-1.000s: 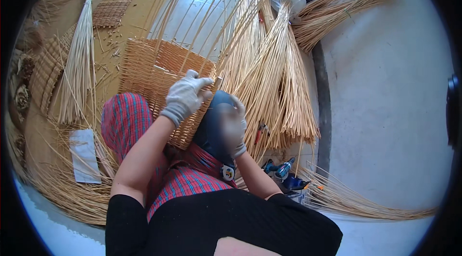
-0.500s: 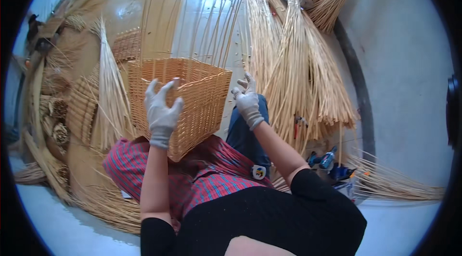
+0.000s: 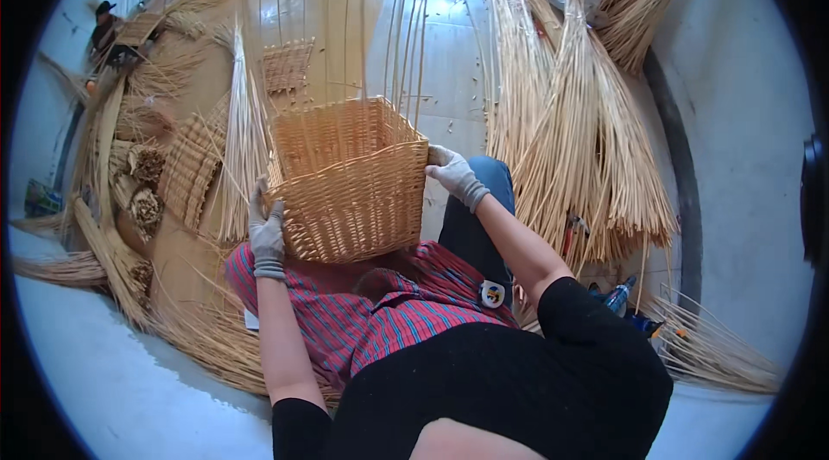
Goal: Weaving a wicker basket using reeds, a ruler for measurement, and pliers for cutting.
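Note:
A woven wicker basket (image 3: 358,205) rests on my lap, its mouth tilted up and away from me. Long unwoven stakes (image 3: 401,37) rise from its far rim. At the basket's near left edge is my gloved left hand (image 3: 267,234), closed on the corner with the thumb against the near wall. My gloved right hand (image 3: 452,176) grips the upper right corner, thumb on the near side; its other fingers are partly hidden behind the wicker. Below the basket lies a red-and-blue checked cloth (image 3: 423,300) over my legs.
Large bundles of pale canes (image 3: 587,132) lie at the right beside the wall. Another bundle (image 3: 244,140) and a woven panel (image 3: 186,171) are on the left. A round tape measure (image 3: 492,293) sits by my right thigh, with a power tool (image 3: 619,296) farther right.
The basket has turned so its near wall faces me more squarely. My right hand has gone from free in the air to gripping its right corner; my left has closed on the left edge.

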Action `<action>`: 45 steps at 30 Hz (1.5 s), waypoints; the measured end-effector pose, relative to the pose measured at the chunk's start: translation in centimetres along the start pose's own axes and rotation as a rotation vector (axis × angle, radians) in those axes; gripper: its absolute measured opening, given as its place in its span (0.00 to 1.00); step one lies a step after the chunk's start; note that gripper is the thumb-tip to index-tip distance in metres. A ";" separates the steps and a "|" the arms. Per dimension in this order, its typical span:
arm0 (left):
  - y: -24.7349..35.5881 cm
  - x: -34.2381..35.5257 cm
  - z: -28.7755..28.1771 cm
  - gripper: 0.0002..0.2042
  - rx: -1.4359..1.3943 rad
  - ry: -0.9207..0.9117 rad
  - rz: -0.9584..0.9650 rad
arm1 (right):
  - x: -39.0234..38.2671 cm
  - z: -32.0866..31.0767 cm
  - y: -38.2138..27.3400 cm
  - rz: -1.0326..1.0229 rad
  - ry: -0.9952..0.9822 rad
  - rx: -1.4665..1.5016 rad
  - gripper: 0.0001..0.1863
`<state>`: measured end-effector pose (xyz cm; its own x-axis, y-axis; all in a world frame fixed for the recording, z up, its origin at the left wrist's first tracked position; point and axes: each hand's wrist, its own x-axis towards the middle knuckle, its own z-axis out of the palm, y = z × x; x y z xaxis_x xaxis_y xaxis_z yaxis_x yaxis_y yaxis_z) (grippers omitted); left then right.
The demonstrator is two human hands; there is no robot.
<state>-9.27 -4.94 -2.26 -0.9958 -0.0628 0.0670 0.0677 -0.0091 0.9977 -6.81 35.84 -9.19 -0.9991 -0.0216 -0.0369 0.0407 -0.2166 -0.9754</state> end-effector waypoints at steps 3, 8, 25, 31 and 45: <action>-1.6 1.4 0.3 0.29 -0.064 -0.041 -0.062 | -2.4 -0.3 -2.0 -0.068 0.090 -0.063 0.27; -6.6 3.2 1.4 0.31 0.218 0.014 -0.182 | -5.4 1.4 -5.2 -0.082 0.193 -0.341 0.25; -2.0 -19.2 -6.4 0.12 0.108 0.637 -0.181 | -10.0 0.8 -4.9 -0.032 0.157 -0.776 0.45; -25.0 -40.2 -10.5 0.28 0.685 -0.065 -1.074 | -8.7 1.8 -4.0 0.023 0.108 -1.072 0.49; -26.1 -36.9 -12.9 0.17 0.576 0.335 -1.024 | -9.0 3.3 -5.3 0.102 0.139 -1.230 0.50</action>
<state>26.56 -15.30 -30.94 -0.5016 -0.5413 -0.6749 -0.8606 0.2327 0.4530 2.01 33.96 -2.99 -0.9880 0.1357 -0.0740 0.1543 0.8401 -0.5200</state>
